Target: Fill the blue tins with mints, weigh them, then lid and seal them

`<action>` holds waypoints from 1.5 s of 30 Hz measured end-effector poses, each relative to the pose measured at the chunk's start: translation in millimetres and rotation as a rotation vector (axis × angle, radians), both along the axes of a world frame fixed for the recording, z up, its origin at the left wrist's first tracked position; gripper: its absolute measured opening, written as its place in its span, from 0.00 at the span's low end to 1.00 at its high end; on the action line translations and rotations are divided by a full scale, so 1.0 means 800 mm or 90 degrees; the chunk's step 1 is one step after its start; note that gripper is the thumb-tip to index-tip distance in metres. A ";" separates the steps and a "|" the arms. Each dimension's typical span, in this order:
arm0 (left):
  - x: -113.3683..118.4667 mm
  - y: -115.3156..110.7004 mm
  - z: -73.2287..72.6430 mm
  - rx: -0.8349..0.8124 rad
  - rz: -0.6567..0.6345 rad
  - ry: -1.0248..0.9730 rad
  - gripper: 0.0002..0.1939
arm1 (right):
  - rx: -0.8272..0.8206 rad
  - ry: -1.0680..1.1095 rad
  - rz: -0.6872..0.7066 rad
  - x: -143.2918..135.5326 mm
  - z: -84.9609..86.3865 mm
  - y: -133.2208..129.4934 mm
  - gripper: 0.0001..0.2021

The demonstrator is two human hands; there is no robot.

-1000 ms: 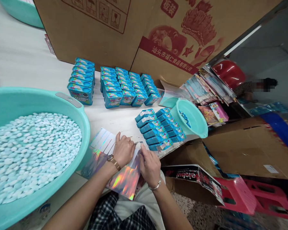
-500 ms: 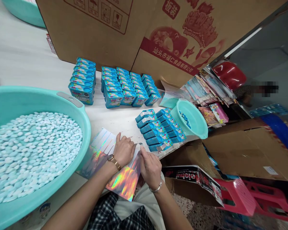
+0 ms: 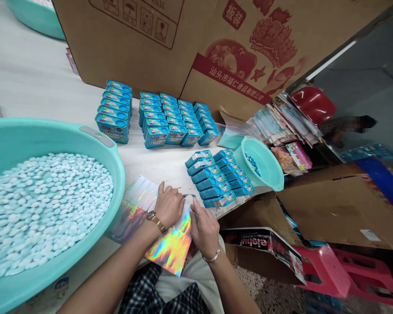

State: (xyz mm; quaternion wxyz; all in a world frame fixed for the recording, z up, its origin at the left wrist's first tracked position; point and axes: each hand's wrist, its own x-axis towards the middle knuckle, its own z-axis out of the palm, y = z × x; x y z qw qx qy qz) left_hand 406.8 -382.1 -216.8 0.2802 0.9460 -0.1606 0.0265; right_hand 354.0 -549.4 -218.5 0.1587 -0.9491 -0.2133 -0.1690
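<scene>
A shiny holographic sheet (image 3: 170, 246) lies at the table's front edge, partly over my lap. My left hand (image 3: 169, 204), with a watch at the wrist, rests on it, fingers curled at its upper part. My right hand (image 3: 205, 227), with a bracelet, pinches the sheet's right edge near a small curled strip (image 3: 189, 199). The two hands are close together but apart. Just beyond them stand two rows of small blue boxes (image 3: 212, 181). To the left is a large teal basin (image 3: 118, 174) holding pale blue and white tablets (image 3: 52, 205).
More blue boxes (image 3: 173, 117) stand in rows before a large cardboard carton (image 3: 144, 56). A smaller teal bowl (image 3: 265, 161) holds blue pieces at the right. Open cartons (image 3: 334, 209) and pink stools (image 3: 327, 270) are right of the table. A person (image 3: 343, 126) is in the background.
My right hand has shifted very slightly at the sheet's edge, and the bright reflection on the sheet has changed. The camera view has moved a little.
</scene>
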 end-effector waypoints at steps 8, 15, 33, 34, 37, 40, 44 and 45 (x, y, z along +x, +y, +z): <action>0.001 0.000 -0.002 0.002 0.004 -0.002 0.16 | 0.061 0.039 -0.022 0.000 0.003 0.006 0.28; 0.001 0.000 0.001 0.003 0.003 0.003 0.16 | 0.094 0.079 -0.049 0.005 -0.004 0.011 0.27; 0.000 -0.005 0.025 -0.606 0.029 0.261 0.24 | 0.520 0.196 -0.065 0.038 0.152 -0.005 0.32; 0.001 -0.007 0.034 -0.663 0.007 0.334 0.27 | 0.532 0.208 -0.059 0.045 0.153 -0.008 0.32; 0.009 -0.017 0.059 -0.703 -0.052 0.425 0.29 | 0.540 0.228 -0.045 0.068 0.152 -0.015 0.33; 0.028 -0.029 0.066 -0.652 -0.019 0.398 0.24 | 0.509 0.214 -0.047 0.095 0.144 -0.021 0.33; 0.061 -0.044 0.056 -0.571 0.060 0.315 0.23 | 0.408 0.168 -0.098 0.136 0.125 -0.029 0.34; 0.069 -0.048 0.052 -0.545 0.075 0.295 0.22 | 0.388 0.161 -0.109 0.146 0.119 -0.032 0.34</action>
